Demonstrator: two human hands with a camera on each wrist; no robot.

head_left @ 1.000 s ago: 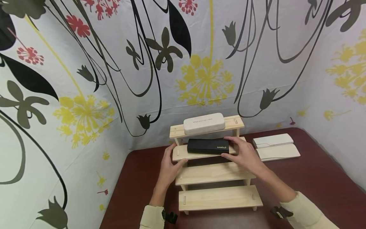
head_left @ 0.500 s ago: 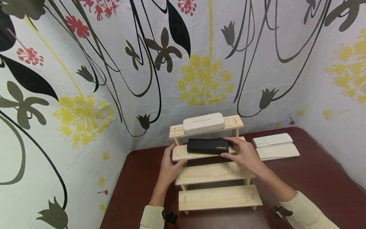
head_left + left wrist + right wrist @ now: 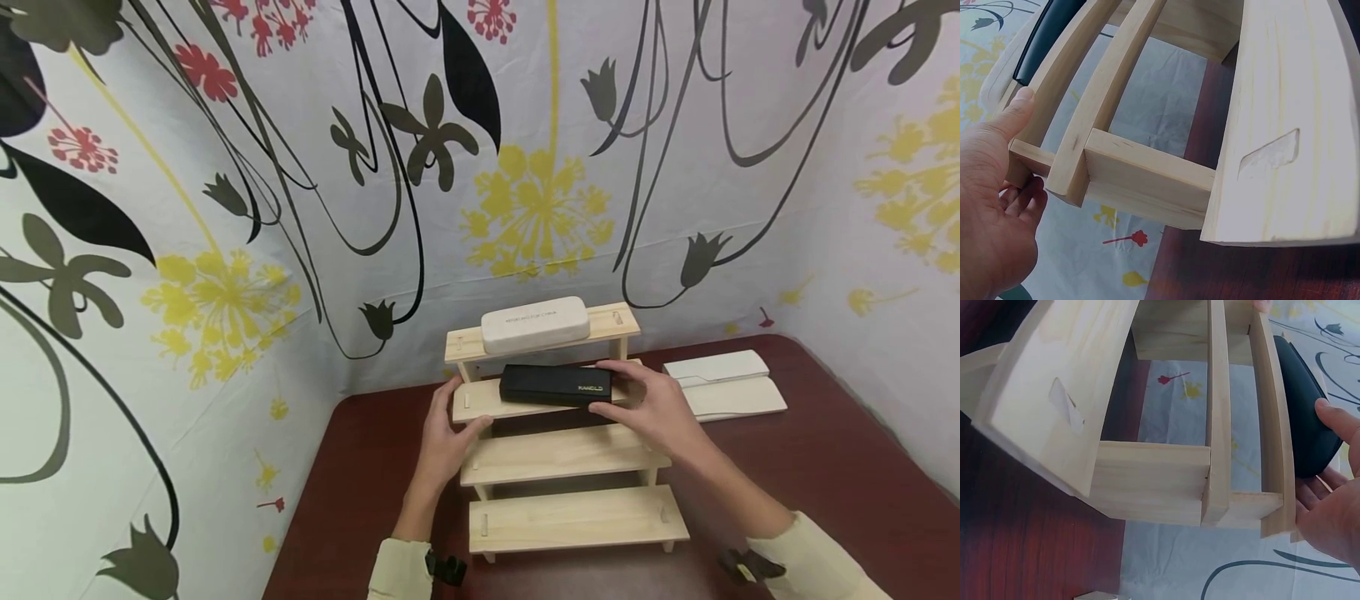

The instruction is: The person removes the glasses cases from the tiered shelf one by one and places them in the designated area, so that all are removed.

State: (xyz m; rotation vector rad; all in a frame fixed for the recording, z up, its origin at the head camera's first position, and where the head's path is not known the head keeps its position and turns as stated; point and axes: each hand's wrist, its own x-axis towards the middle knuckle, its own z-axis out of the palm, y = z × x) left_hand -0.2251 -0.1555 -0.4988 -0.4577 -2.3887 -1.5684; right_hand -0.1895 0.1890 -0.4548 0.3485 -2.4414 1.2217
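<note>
A black glasses case [image 3: 551,385] with gold lettering lies on the second tier from the top of a stepped wooden display stand [image 3: 562,454]. My right hand [image 3: 658,415] grips the right end of the case, thumb on the front and fingers behind. In the right wrist view the thumb presses on the dark case [image 3: 1307,419], with the fingers beneath beside the shelf edge. My left hand [image 3: 441,442] holds the left end of that tier. The left wrist view shows its thumb over the plank [image 3: 1079,69] and its fingertips curled under.
A cream glasses case [image 3: 536,325] sits on the top tier. The two lower tiers [image 3: 577,518] carry nothing. To the right on the dark red table [image 3: 825,483] lies a flat white case-like object [image 3: 723,387]. Patterned cloth [image 3: 525,233] hangs behind the stand and at both sides.
My right hand and the black glasses case have shifted slightly to the right along the tier. The left hand and the stand have stayed put.
</note>
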